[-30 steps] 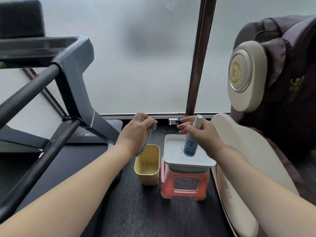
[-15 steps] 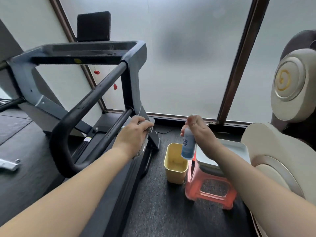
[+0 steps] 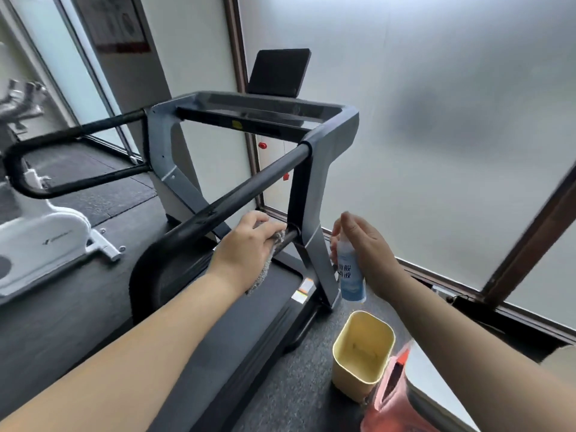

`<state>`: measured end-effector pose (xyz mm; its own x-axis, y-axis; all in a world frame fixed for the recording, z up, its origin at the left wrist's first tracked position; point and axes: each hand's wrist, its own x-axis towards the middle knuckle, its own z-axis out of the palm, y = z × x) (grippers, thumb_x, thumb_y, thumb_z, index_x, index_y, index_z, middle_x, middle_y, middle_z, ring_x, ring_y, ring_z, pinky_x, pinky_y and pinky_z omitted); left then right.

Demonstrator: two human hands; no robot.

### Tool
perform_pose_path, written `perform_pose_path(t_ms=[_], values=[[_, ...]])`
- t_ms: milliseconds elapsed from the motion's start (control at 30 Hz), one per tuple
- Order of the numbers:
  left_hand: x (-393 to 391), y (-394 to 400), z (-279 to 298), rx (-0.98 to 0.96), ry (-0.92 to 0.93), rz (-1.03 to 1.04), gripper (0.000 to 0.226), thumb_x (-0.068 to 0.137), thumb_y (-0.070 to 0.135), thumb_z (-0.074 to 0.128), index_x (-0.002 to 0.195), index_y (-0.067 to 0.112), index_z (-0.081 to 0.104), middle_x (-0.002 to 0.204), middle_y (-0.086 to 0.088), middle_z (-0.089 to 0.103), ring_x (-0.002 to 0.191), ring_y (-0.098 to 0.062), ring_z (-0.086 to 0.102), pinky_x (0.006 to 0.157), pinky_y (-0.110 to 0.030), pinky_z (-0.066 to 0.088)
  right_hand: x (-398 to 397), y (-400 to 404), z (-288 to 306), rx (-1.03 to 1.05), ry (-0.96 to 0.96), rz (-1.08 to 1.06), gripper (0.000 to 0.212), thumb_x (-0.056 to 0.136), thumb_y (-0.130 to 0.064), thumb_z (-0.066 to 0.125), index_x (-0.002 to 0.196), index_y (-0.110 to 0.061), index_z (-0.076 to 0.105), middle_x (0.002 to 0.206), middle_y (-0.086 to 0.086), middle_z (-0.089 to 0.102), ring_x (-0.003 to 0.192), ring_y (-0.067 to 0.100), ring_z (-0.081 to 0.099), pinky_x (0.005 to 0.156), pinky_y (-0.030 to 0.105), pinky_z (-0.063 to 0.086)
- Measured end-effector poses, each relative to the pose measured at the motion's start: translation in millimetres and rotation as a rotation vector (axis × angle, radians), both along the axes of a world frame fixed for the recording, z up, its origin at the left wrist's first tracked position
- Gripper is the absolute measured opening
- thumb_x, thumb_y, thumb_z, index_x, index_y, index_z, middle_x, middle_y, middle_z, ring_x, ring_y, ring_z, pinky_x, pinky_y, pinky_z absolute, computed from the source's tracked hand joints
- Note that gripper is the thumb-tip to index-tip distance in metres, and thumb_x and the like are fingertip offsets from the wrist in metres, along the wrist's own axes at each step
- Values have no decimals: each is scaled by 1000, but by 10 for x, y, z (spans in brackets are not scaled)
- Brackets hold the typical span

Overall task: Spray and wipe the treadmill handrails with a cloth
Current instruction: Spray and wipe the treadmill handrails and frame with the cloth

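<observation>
Fingers of our left hand (image 3: 249, 244) curl over a grey cloth (image 3: 270, 260) and press it onto the lower rail (image 3: 288, 237) of the treadmill's near handrail, just beside the upright post (image 3: 307, 213); the cloth's loose end hangs below the palm. Our right hand (image 3: 366, 251) wraps around a small spray bottle (image 3: 350, 275), index finger raised over the top, held upright just to the right of that post and above a yellow bin (image 3: 363, 357).

We judge the job as barely begun. The cloth sits at one end of one rail, and the long upper rail (image 3: 237, 194) shows a shiny patch, though we cannot tell whether that is spray or glare. The looped end nearest us and the far handrail (image 3: 78, 132) across the belt look untouched, so most of the spraying and wiping remains.
</observation>
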<state>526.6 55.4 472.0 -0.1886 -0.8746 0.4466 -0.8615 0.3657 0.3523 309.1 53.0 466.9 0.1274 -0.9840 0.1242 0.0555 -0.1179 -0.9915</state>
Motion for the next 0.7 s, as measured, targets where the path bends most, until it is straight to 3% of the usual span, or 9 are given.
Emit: perform_pose_path(t_ms=[167, 333, 567, 700], values=[[42, -32, 236, -111, 54, 119, 32, 88, 12, 60, 119, 21, 63, 116, -2, 57, 98, -20, 60, 87, -32, 51, 133, -312, 96, -8, 75, 63, 53, 94, -53, 48, 63, -10, 53, 57, 6, 57, 47, 18, 55, 50, 27, 48], [204, -67, 716, -207, 165, 244, 29, 87, 17, 63, 115, 22, 64, 114, -4, 61, 99, -18, 58, 86, -17, 38, 444, -557, 178, 114, 40, 184, 62, 80, -65, 51, 60, -7, 50, 56, 13, 51, 43, 23, 49, 49, 29, 45], [678, -240, 1059, -156, 180, 303, 20, 91, 28, 57, 109, 27, 66, 98, 3, 67, 87, -13, 59, 75, -19, 41, 860, -884, 324, 170, 57, 333, 58, 79, -64, 50, 52, -13, 48, 52, 9, 51, 45, 23, 44, 51, 28, 43], [911, -268, 1041, -153, 153, 369, 18, 92, 26, 56, 106, 25, 66, 85, 10, 61, 77, -9, 53, 64, -8, 33, 1021, -986, 311, 178, 90, 396, 61, 80, -66, 49, 52, -11, 50, 52, 10, 53, 45, 23, 47, 53, 27, 44]])
